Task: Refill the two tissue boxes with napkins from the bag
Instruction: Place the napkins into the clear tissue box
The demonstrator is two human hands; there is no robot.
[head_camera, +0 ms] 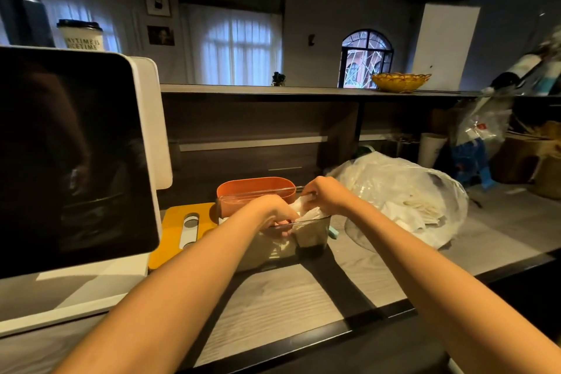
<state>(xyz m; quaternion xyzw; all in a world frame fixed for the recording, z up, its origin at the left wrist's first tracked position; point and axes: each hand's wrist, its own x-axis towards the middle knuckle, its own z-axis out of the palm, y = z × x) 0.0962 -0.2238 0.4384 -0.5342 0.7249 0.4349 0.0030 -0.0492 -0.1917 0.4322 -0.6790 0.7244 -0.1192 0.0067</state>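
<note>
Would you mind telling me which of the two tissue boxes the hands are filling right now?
The clear box nearest the person: both hands push white napkins into its open top. The orange box behind it is untouched.

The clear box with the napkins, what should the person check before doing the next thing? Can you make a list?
1. Both hands on the napkins: ok; left hand and right hand grip them.
2. Napkins going into the clear box: ok, partly inside.
3. Napkins lying flat inside: cannot tell, hands hide them.
4. Yellow lid out of the way: ok, beside the box.
5. Bag within reach with more napkins: ok, at the right.
6. Orange box filled: cannot tell.
</note>
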